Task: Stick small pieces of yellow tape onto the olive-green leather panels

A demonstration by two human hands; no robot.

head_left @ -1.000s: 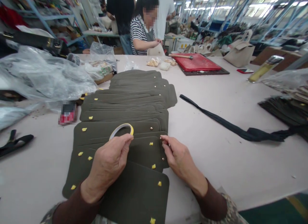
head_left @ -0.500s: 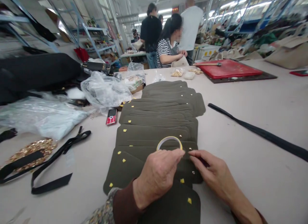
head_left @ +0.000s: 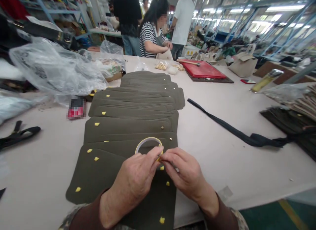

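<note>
My left hand [head_left: 135, 175] is closed around a thin roll of yellow tape [head_left: 148, 139], whose ring stands up behind the fingers. At the tape's edge, my right hand [head_left: 185, 172] pinches with thumb and forefinger, its fingertips meeting those of my left. What sits in that pinch looks like the tape's yellow end, mostly covered by the fingers. Both hands are above overlapping dark olive panels [head_left: 128, 124] laid in a long row. Small yellow tape pieces [head_left: 97, 124] stick to several panels, and small metal studs [head_left: 162, 127] show along their right side.
A black strap [head_left: 222, 124] lies to the right, near a stack of dark pieces [head_left: 288, 128]. Plastic bags [head_left: 56, 68] and a blurred red phone [head_left: 76, 108] are at left. Farther back are a red board [head_left: 199, 69] and a seated person in stripes [head_left: 153, 35].
My right hand has come against my left at the tape; they were slightly apart before. The view has swung right, bringing the stack of dark pieces and a bottle into sight.
</note>
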